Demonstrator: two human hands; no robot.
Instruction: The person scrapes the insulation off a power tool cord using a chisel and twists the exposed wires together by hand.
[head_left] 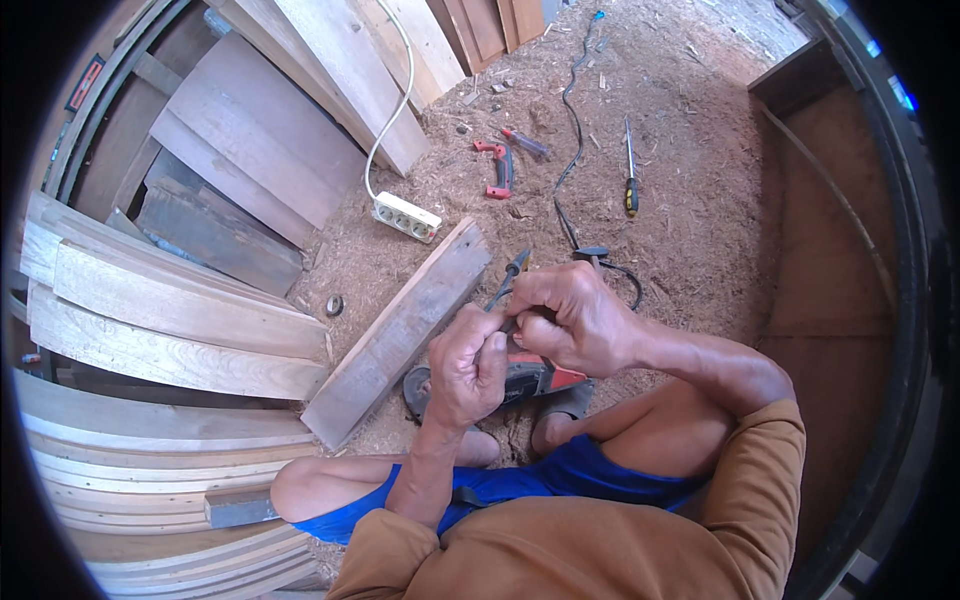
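Two bare hands meet over a red and black angle grinder (pixel 530 378) that lies on the sawdust floor (pixel 690 200) between the person's knees. The left hand (pixel 468 365) is closed, its fingers pinched together just above the grinder's body; what they pinch is too small to tell. The right hand (pixel 568 318) is clamped on the handle of one dark pointed tool (pixel 510 278), probably a pair of pliers or a screwdriver, whose tip sticks up and to the left. The grinder's one round disc (pixel 415 385) shows at its left end, touching the near end of one grey plank (pixel 400 330) that lies slanted on the floor.

One white power strip (pixel 406 216) with its white cord lies just beyond the plank's far end. Farther off on the sawdust lie one red clamp-like tool (pixel 497 170), one small red-handled screwdriver (pixel 527 143) beside it, and one long screwdriver (pixel 630 175) with a yellow and black handle, well apart to the right. One black cable (pixel 570 120) snakes across the floor between them. Many curved boards (pixel 160 320) are stacked along the left edge.
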